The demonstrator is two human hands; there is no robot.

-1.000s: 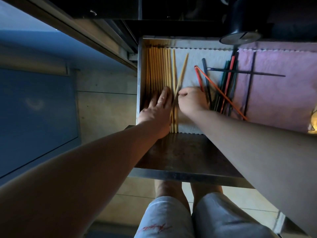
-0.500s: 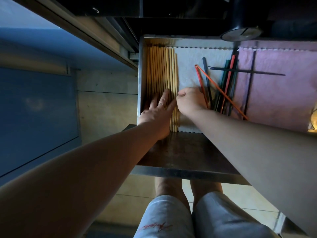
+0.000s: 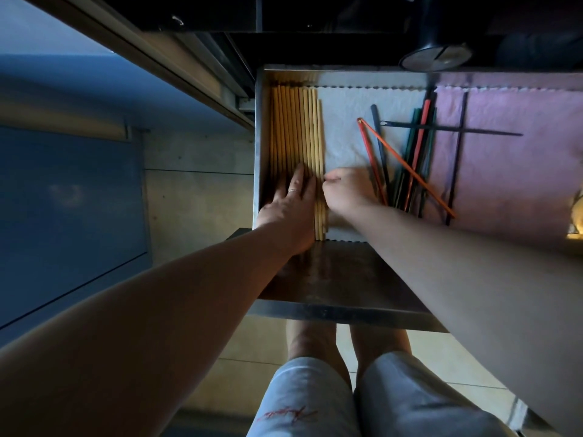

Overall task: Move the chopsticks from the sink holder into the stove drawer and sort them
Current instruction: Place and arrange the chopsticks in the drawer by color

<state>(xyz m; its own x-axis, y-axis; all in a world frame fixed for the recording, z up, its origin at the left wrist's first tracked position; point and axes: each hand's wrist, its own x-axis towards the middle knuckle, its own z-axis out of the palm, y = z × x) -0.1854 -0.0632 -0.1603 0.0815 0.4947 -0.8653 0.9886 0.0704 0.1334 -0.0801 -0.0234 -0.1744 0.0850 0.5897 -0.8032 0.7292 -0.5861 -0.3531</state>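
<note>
1. Drawer [image 3: 331, 307] is pulled out under a dark stove edge; metal walls, bare metal floor at the near end.
2. Wooden chopsticks [image 3: 293, 127] lie in a tight parallel row along the drawer's left wall, running near to far, partly on a white cloth [image 3: 344, 121].
3. Left hand [image 3: 291, 209] lies flat on the near part of the row, fingers straight & close together, palm down, pressing rather than gripping. A ring shows on one finger.
4. Right hand [image 3: 344, 193] is just right of the row, fingers curled in narrow, tips touching the rightmost wooden stick; can't tell if it pinches that stick or only nudges it.
5. Coloured chopsticks [image 3: 410, 165] (red, orange, green, black) lie in a loose crossed heap to the right, where the white cloth meets a pink cloth [image 3: 511, 171], apart from the wooden row.
6. One thin black stick lies crosswise over the heap; an orange one slants to the near right.
7. Person's knees in light shorts [image 3: 315, 402] show below the drawer front.
</note>
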